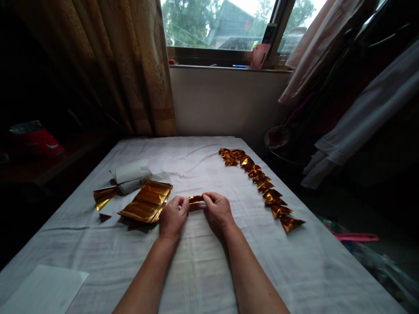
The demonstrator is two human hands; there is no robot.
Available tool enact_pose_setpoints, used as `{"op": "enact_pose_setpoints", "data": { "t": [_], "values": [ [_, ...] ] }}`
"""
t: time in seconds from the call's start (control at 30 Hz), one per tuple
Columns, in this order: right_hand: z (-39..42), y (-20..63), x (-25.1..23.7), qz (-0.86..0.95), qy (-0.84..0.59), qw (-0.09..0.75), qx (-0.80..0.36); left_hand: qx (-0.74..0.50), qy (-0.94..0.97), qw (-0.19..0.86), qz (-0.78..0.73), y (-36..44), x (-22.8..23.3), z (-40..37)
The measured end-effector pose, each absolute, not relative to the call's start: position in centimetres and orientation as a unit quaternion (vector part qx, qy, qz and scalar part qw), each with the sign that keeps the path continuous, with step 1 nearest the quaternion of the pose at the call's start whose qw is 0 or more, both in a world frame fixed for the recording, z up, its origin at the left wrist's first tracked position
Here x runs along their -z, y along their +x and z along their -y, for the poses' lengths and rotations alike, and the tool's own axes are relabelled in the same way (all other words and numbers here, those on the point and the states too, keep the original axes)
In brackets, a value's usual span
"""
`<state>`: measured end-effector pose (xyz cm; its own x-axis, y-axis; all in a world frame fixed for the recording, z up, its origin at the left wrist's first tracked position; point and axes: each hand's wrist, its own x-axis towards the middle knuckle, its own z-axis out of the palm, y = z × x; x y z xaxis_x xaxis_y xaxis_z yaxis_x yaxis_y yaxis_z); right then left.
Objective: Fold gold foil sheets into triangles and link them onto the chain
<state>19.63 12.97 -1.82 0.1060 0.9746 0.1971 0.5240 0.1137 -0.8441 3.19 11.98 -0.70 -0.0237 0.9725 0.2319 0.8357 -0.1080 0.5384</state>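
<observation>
A narrow folded strip of gold foil paper (pixel 196 199) is stretched level between my two hands, just above the cloth-covered table (pixel 199 270). My left hand (pixel 173 216) pinches its left end between thumb and fingers. At the other end, my right hand (pixel 218 210) grips it the same way. Close to my left hand lies a stack of gold foil sheets (pixel 146 201), slightly fanned at the edges. To the right of my right hand, a row of folded gold foil pieces (pixel 266 185) runs along the table's right side.
Crumpled white paper (pixel 131 172) and a loose gold foil piece (pixel 104 198) lie beyond the stack. A white sheet (pixel 46 290) rests at the near left corner. A pink cup (pixel 260 56) stands on the windowsill. Clothes (pixel 347 126) hang at the right.
</observation>
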Motion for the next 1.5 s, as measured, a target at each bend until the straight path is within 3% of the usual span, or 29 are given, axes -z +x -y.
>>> {"op": "enact_pose_setpoints", "data": {
  "t": [0.17,0.83,1.17,1.4,1.5],
  "values": [
    [-12.9,19.9,1.8,0.617,-0.649,0.394,-0.208,-0.379,0.647,0.152,-0.644,3.2,1.7,-12.1],
    [-12.7,19.7,2.0,0.651,-0.624,0.401,-0.161,-0.304,0.733,0.079,-0.603,2.9,2.1,-12.1],
    [-12.8,19.7,2.1,0.653,-0.542,0.458,-0.264,-0.319,0.714,0.095,-0.616,2.5,2.4,-12.7],
    [-12.9,19.7,2.1,0.637,-0.557,0.469,-0.253,-0.364,0.718,0.118,-0.581,2.6,2.5,-12.6],
    [-12.8,19.7,1.8,0.639,-0.522,0.47,-0.313,-0.379,0.704,0.116,-0.589,2.6,2.6,-12.8]
  ]
}}
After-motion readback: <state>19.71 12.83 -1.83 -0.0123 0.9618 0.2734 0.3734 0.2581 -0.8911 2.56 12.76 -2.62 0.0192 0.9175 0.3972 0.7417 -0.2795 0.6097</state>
